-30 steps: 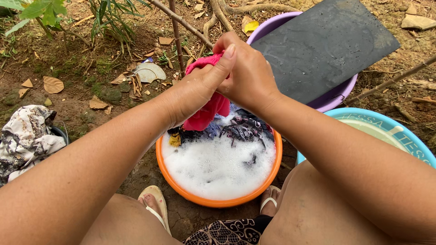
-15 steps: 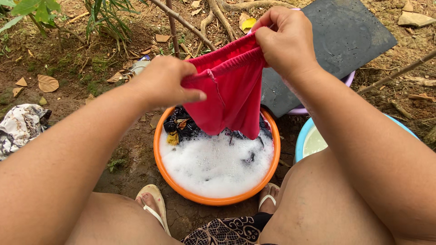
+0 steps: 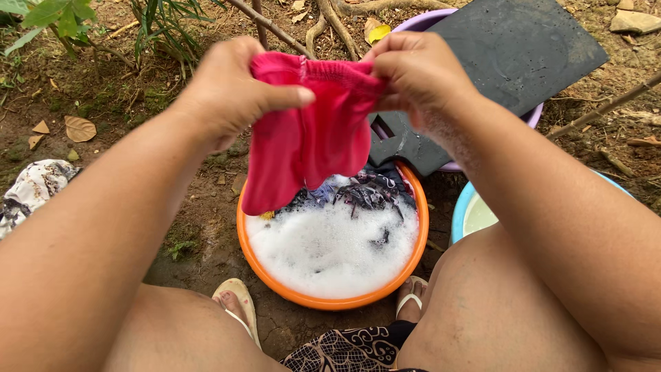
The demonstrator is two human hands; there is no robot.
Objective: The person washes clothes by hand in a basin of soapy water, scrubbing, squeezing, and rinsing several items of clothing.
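I hold one wet red garment [image 3: 303, 134] up between my two hands — my left hand [image 3: 231, 89] pinches one end of its waistband, my right hand [image 3: 416, 72] pinches the other, both clenched on the cloth. It hangs stretched from my hands, its lower edge dangling just over the near-left rim of the orange basin [image 3: 330, 302] below.

I count three basins: the orange one directly beneath my hands, full of white suds [image 3: 323, 248] with dark clothes [image 3: 365, 189] heaped at its far side; a purple basin [image 3: 451, 165] beyond my right hand, covered by one dark flat board [image 3: 509, 62] that overhangs its rim; and a light blue basin [image 3: 460, 207] under my right forearm, only its edge showing.

To the left of my left arm lies one patterned cloth bundle [image 3: 31, 189] — well apart, with bare dirt ground [image 3: 200, 207] between it and the orange basin. My two sandalled feet [image 3: 237, 303] touch the basin's near rim.
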